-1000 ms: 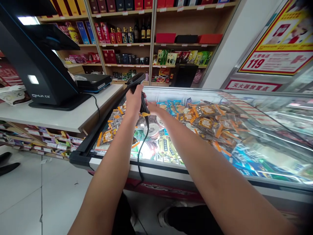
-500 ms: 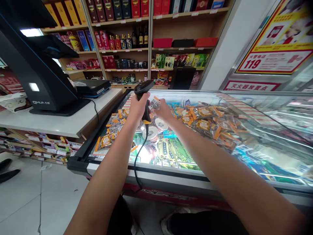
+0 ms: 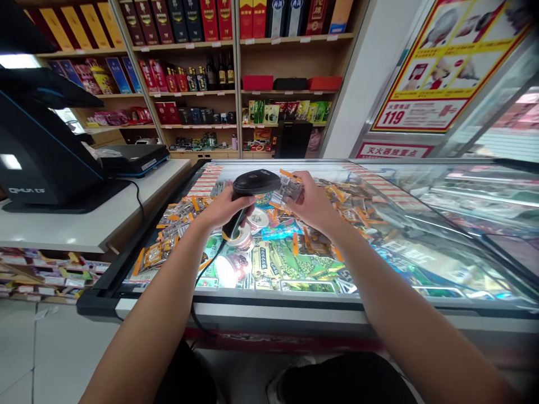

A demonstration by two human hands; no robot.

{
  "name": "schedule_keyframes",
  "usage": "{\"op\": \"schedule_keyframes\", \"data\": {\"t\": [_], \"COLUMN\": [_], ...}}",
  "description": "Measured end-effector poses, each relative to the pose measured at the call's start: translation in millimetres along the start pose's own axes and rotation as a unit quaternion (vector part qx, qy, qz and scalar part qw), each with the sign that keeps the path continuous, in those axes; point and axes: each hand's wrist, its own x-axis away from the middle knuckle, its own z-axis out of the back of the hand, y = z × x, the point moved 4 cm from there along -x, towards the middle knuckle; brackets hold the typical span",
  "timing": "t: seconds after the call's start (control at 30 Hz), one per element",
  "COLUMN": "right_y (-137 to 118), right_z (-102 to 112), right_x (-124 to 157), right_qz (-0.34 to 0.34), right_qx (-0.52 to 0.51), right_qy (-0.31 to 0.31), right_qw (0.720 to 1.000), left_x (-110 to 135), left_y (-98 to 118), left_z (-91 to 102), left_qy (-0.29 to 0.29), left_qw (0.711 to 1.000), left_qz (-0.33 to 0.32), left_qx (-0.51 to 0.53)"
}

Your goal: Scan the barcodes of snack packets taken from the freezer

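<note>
My left hand [image 3: 229,206] is wrapped round the handle of a black barcode scanner [image 3: 256,182], and its cable runs down over the freezer's front edge. The scanner's head points right, toward a small clear snack packet [image 3: 287,189] with orange ends. My right hand [image 3: 309,196] pinches that packet by its right side, close in front of the scanner. Both hands are above the glass top of a chest freezer [image 3: 295,300]. More orange-ended packets [image 3: 154,253] lie on the left, and others [image 3: 349,210] are partly behind my right hand.
A counter [image 3: 54,224] on the left carries a checkout terminal [image 3: 46,151] and a black scale [image 3: 132,159]. Shelves [image 3: 191,92] of boxes and bottles stand behind the freezer. Tubs and colourful bags show through the glass. A fire notice [image 3: 421,106] hangs at the right.
The view has swung to the right. The scanner has turned so its head faces right, and my right hand has moved rightward with the packet, which now shows more fully.
</note>
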Motion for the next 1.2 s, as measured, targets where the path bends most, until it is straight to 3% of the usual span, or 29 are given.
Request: {"op": "schedule_keyframes", "data": {"t": [0.27,0.7,0.8,0.93,1.03,1.2], "right_y": [5,3,9,29,53,72], "right_z": [-1,2,24,64,74,63], "right_x": [-5,-4,-7,-11,-14,-13], "right_qz": [-0.005,-0.018,-0.025,0.018,0.011,-0.043], "right_qx": [-0.023,-0.001,0.028,0.148,0.209,0.221], "right_qy": [0.019,0.031,0.097,0.219,0.192,0.091], "right_qw": [1.000,0.999,0.995,0.964,0.959,0.970], "left_x": [0,3,2,0,0,2], "left_y": [-6,3,7,9,9,13], "left_z": [-0.8,-4.6,-0.7,8.2,14.8,22.0], "left_qy": [-0.027,0.005,0.055,0.160,0.233,0.293], "left_qw": [0.999,1.000,0.998,0.987,0.971,0.953], "left_qz": [0.018,0.021,0.014,0.007,0.015,0.023], "left_qx": [0.004,0.002,0.010,0.033,0.054,0.079]}}
